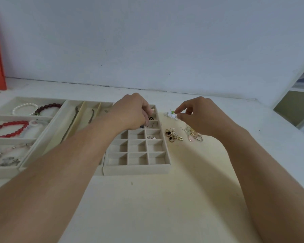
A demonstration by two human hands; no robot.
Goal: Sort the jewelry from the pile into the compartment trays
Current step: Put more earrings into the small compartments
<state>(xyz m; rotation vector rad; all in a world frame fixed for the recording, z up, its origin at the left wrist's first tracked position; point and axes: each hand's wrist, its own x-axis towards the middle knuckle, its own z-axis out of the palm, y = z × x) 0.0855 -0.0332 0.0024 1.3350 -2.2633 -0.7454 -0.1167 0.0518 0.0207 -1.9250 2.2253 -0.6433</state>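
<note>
The right hand [198,114] pinches a white flower earring [172,115] just right of the grid tray [139,170], toward the surface's far edge. The left hand [132,112], fingers curled, holds something small over the tray's far compartments.

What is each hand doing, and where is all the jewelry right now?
Left hand: curled over the grid tray, grip hidden.
Right hand: pinches a white flower piece.
Gold earrings: loose on the table.
Pink earrings: loose, beside them.
Red bracelet: lying in the left tray.
Pearl bracelet: in the back compartment.
</note>
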